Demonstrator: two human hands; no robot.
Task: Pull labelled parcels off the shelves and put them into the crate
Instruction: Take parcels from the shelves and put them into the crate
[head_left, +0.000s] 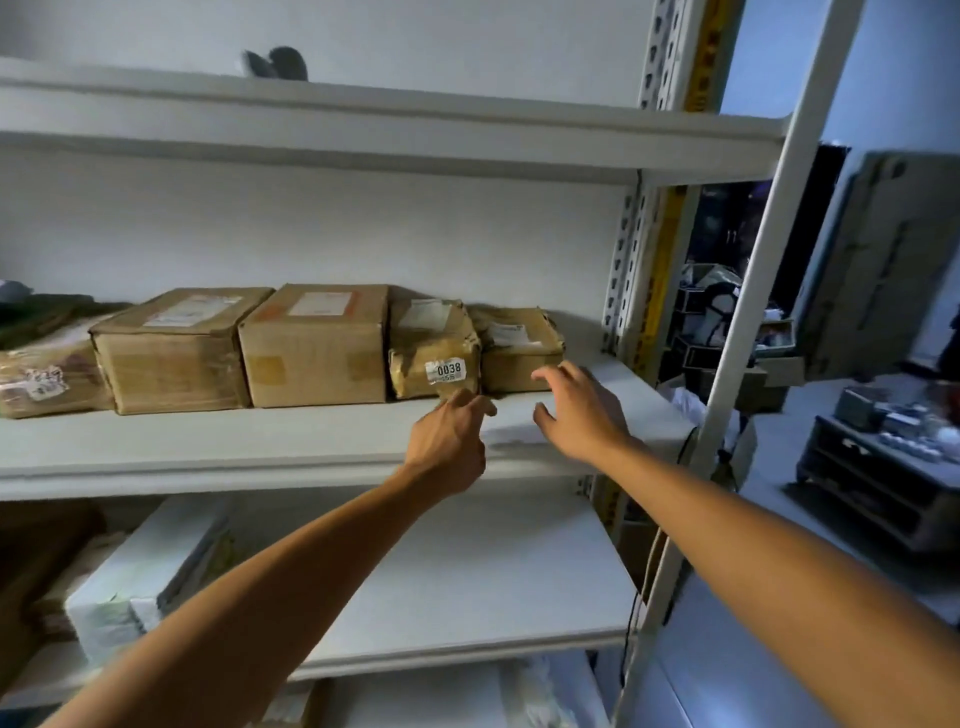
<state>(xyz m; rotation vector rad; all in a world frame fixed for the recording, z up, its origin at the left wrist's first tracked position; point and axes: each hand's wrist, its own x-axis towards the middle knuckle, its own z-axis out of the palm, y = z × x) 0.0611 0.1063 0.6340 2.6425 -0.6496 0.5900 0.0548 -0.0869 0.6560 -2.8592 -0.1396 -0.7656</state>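
While both hands reached empty, the left hand (449, 441) loosely curled and the right hand (579, 410) spread, gripping the 0038 parcel (434, 348) seemingly came next.

Two bare forearms, no sleeves visible, no gloves. Left hand (449, 441) and right hand (582, 410) bare; no rings, watch or wristbands seen.

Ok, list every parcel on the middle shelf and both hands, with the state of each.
Left hand: open, fingertips at the 0038 parcel's lower corner.
Right hand: open, spread before the small parcel, holding nothing.
0038 parcel: crumpled, on the shelf.
Small parcel: dented, rightmost.
Two large boxes: taped shut, side by side.
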